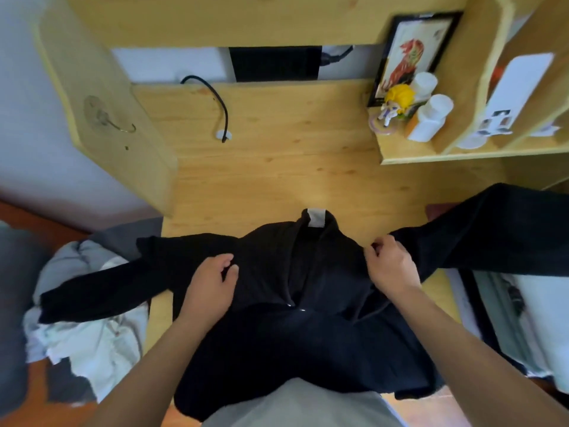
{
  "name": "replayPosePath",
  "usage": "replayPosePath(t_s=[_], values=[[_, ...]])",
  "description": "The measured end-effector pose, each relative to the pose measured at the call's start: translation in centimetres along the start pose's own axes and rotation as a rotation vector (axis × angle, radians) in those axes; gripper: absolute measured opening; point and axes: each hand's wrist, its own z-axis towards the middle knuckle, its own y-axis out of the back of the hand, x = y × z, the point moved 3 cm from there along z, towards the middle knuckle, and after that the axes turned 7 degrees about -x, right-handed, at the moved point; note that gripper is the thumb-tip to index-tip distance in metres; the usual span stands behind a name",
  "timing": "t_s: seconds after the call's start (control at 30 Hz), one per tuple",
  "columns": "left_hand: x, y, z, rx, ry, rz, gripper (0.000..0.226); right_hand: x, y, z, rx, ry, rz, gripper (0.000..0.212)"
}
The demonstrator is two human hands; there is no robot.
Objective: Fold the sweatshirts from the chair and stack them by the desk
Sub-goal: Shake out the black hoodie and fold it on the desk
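Note:
A black sweatshirt (pixel 295 334) lies spread on the wooden desk (pixel 277 155), collar away from me with a white label showing. Both sleeves stretch out sideways; the left one hangs off the desk edge, the right one reaches far right. My left hand (pixel 212 285) pinches the cloth at the left shoulder. At the right shoulder seam, my right hand (pixel 391 266) grips the fabric. The hem hangs off the near edge against my body. A heap of grey and white sweatshirts (pixel 89 328) sits at the left below desk level; whatever it rests on is hidden.
A black cable (pixel 215 100) curls on the desk's back left. A side shelf at the right carries a framed picture (pixel 412 53), a yellow-haired figurine (pixel 394 106) and white bottles (pixel 431 118). A wooden panel with a hook (pixel 104 118) stands at the left.

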Motion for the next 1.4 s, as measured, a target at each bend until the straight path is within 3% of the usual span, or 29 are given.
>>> replayPosePath(t_s=[0.1,0.2,0.27,0.33,0.47,0.57,0.67,0.73,0.83,0.97,1.1,1.2,1.3,1.33,1.4], values=[[-3.4,-1.7,3.8,0.017,0.043,-0.017,0.054,0.9,-2.4,4.1,0.295,-0.339,-0.006,0.058],[-4.8,-3.4,7.1,0.099,0.121,0.087,0.068,1.9,-2.3,4.3,0.366,-0.384,0.057,0.046],[-4.8,-3.8,8.5,0.223,0.246,0.103,0.061,2.3,-1.5,3.6,0.362,-0.374,0.126,0.033],[-4.4,-3.4,9.3,0.357,0.339,0.015,0.048,2.9,-0.5,3.3,0.286,-0.272,0.147,0.024],[-4.8,-0.3,10.4,0.532,0.421,-0.058,0.043,7.1,2.6,2.3,0.120,0.055,0.215,0.009],[-7.0,3.5,10.4,0.578,0.442,-0.470,0.028,11.9,6.0,1.5,0.020,0.322,0.319,0.011],[-10.1,8.4,9.7,0.680,0.334,-0.862,0.035,16.3,10.3,1.3,-0.055,0.535,0.453,0.022],[-12.1,11.8,10.3,0.605,0.199,-0.979,0.040,19.0,13.7,1.1,-0.131,0.644,0.489,0.019],[-15.0,16.7,11.7,0.282,-0.024,-1.059,0.029,21.6,18.1,0.6,-0.189,0.728,0.560,0.030],[-17.5,20.1,11.8,0.100,-0.251,-1.000,0.043,22.1,20.0,0.9,-0.185,0.657,0.685,0.043],[-15.7,16.9,11.6,0.149,-0.175,-0.860,0.068,20.3,15.8,2.3,0.067,0.501,0.639,0.050],[-10.4,10.1,9.2,0.263,-0.218,-0.266,0.074,14.5,8.2,1.3,0.396,0.362,0.439,0.050],[-2.6,2.2,4.5,0.495,-0.249,0.301,0.058,5.4,1.0,-1.8,0.768,0.286,-0.089,0.044],[-0.6,0.5,2.6,0.531,-0.254,0.405,0.052,2.7,-0.3,-2.4,0.828,0.253,-0.222,0.043],[2.0,-1.2,0.6,0.437,-0.259,0.410,0.040,-1.2,-1.4,-2.4,0.769,0.136,-0.265,0.037]])
